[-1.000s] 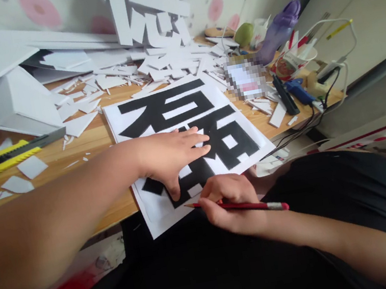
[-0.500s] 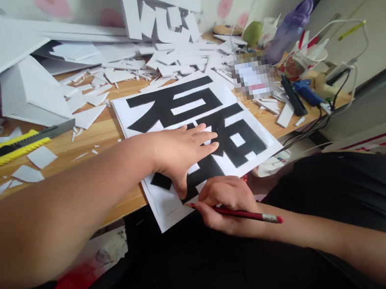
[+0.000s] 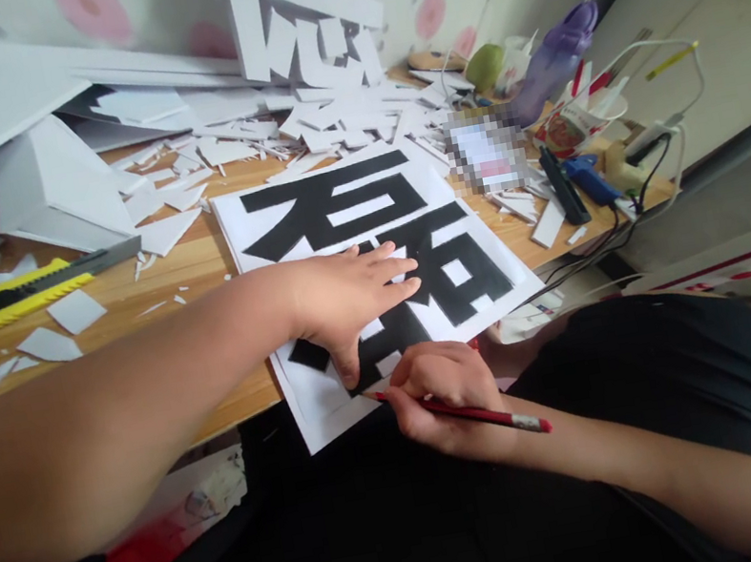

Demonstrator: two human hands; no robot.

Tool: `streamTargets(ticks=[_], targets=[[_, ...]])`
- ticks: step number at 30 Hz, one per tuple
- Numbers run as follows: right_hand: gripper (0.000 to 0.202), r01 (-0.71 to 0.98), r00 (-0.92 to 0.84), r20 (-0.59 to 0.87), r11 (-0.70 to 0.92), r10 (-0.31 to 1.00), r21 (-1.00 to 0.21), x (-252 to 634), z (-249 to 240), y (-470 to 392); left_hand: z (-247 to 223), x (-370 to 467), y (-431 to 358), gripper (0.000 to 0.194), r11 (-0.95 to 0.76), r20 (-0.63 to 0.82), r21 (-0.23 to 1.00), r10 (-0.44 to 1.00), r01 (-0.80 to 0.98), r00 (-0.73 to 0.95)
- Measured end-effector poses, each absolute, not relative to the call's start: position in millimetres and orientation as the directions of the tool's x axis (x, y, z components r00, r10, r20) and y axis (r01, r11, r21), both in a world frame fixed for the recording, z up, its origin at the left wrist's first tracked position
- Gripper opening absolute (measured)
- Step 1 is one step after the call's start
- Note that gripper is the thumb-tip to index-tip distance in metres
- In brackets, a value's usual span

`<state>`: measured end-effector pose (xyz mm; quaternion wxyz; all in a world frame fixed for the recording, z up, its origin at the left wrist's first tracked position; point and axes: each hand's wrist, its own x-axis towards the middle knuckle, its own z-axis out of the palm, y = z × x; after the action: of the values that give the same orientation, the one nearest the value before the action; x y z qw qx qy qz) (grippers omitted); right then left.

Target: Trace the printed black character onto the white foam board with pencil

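A white sheet (image 3: 329,407) lies at the table's front edge, and its near corner reaches over that edge. On it is a large black cut-out character (image 3: 329,184), partly covered by my left hand. My left hand (image 3: 356,294) rests flat on the character with the fingers spread and the thumb toward me. In my right hand (image 3: 442,390) is a red pencil (image 3: 478,413) with a pink eraser. Its tip touches or nearly touches the sheet by the character's lower edge, close to my left thumb.
A yellow utility knife (image 3: 8,299) with its blade out lies at the left. White foam board scraps (image 3: 332,114) pile up at the back, below a white cut-out character (image 3: 312,1) against the wall. A purple bottle (image 3: 555,60) and a blue tool (image 3: 591,182) with cables stand right.
The pencil tip has shifted very slightly to the right along the character's lower edge. My left hand stays in place on it. The whole view has moved a little.
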<state>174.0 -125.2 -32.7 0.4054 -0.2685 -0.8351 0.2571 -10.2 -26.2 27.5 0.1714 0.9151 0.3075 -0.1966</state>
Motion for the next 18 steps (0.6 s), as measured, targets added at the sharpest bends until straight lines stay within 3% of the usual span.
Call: streamTargets(ticks=[8,18], targets=[[0.034,0.269,-0.503,0.513,0.69,0.696,-0.672,177.5,-26.5,-123.6,26.5,-10.2,-27.8,0.136,-0.723,-0.409,0.263,0.516,0.639,0.753],[0.035,0.373,-0.463,0.455,0.633,0.761,-0.679,184.3,-25.6,-124.4,29.3,-8.3,-27.8,0.138,-0.716,-0.441,0.25,0.515,0.651,0.735]])
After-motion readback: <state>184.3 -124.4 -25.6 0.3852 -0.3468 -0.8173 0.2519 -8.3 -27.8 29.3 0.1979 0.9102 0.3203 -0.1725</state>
